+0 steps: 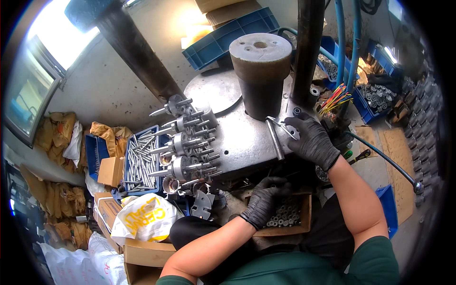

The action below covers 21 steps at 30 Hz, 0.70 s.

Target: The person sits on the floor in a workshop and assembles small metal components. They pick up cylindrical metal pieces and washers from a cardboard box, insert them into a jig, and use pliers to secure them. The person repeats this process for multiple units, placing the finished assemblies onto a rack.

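Note:
My right hand (pixel 311 141), in a black glove, is closed around a small silver metal piece (pixel 284 126) at the right side of the steel machine table (pixel 235 147). The piece's exact kind is partly covered by my fingers. Beside it, a plain metal rod (pixel 275 141) reaches the table's front edge. My left hand (pixel 265 202), also gloved, is lower down over a box (pixel 305 214) of small round metal parts (pixel 285 216). Its fingers are curled together, and whatever they may hold is hidden. A thick round press ram (pixel 261 71) stands above the table.
Several shafts with round flanges (pixel 183 142) line the table's left edge. Beyond them is a blue bin of metal pins (pixel 142 161). Dark columns (pixel 306 52) and blue hoses (pixel 341 42) rise behind. Blue bins of metal parts (pixel 375 99) stand right. A white bag (pixel 145 216) lies left.

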Each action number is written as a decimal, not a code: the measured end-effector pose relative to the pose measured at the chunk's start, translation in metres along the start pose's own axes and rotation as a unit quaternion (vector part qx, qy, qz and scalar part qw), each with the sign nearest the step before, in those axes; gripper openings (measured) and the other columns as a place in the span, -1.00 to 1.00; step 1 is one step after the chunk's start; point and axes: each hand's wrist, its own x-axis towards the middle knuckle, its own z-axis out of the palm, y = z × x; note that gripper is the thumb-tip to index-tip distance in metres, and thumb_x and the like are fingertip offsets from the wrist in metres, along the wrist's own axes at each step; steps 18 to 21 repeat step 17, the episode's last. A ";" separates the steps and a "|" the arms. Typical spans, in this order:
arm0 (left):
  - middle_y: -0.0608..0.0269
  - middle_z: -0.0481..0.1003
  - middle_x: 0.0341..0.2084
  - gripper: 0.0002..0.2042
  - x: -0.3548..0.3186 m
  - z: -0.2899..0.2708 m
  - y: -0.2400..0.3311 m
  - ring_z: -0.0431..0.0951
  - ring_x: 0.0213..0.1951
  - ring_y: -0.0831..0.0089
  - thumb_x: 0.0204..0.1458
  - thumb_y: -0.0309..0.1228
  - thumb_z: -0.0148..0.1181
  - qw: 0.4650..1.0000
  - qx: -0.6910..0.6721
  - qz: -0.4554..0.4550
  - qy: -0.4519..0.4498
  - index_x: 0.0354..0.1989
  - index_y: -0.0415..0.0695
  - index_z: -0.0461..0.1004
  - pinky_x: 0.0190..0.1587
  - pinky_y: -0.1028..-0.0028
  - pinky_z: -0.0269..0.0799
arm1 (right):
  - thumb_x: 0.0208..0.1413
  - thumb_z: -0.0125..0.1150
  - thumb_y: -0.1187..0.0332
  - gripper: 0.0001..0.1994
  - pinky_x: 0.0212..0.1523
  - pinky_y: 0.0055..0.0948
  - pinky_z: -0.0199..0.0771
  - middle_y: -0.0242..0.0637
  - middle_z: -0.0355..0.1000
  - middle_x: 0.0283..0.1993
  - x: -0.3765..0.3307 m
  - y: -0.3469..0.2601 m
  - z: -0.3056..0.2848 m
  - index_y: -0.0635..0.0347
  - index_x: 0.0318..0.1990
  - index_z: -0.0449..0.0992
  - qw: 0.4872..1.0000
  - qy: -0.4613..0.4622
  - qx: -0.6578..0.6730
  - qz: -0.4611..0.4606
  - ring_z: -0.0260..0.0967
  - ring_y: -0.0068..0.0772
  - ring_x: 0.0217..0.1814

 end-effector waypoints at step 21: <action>0.00 0.38 0.26 -0.40 0.003 0.010 0.023 0.36 0.32 0.11 0.14 -0.29 0.38 0.941 -0.243 0.096 -0.216 0.31 -0.23 0.33 0.43 0.13 0.22 | 0.16 0.32 0.29 -0.79 -0.02 -0.32 0.54 -0.19 0.57 -0.19 -0.071 0.030 0.022 0.16 -0.11 0.63 0.777 0.093 0.568 0.255 0.55 -0.27 -0.10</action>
